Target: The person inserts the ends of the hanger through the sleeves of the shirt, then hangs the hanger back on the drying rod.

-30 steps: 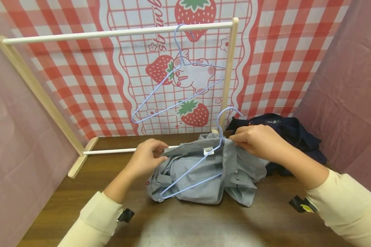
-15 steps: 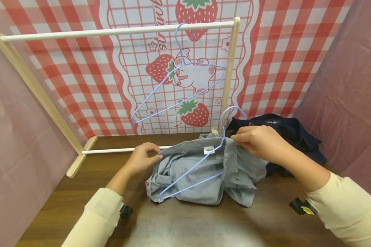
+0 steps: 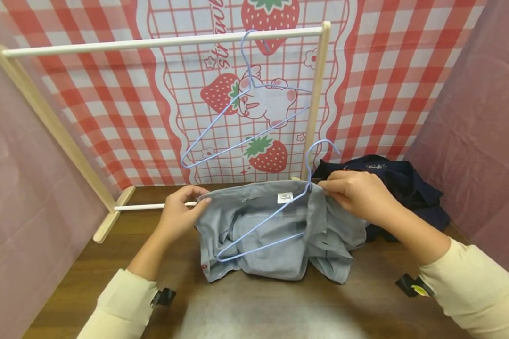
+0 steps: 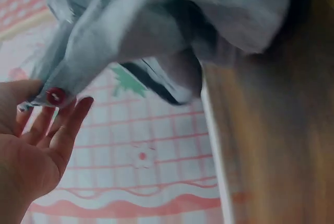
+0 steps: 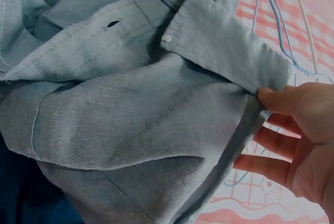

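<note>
A grey shirt (image 3: 271,254) with red buttons lies bunched at the middle of the table, its collar edge raised. My left hand (image 3: 180,209) pinches the shirt's left edge between thumb and fingers, right by a red button (image 4: 56,96) in the left wrist view. On the other side my right hand (image 3: 358,195) pinches the collar near the neck; the right wrist view shows thumb and fingertips on the collar (image 5: 224,41). A light blue wire hanger (image 3: 258,233) has its left arm in front of the shirt's inside, its hook upright above the collar. The hanger's right arm is hidden by cloth.
Behind stands a wooden rack with a white top rail (image 3: 152,44), on which a second blue hanger (image 3: 214,122) hangs. A dark navy garment (image 3: 407,188) lies at the right behind my right hand. A checkered strawberry cloth (image 3: 386,84) covers the back.
My left hand has moved left, taken hold of the shirt's left edge and drawn it outward and up, spreading the front. The right hand stays at the collar; the hanger has shifted slightly up.
</note>
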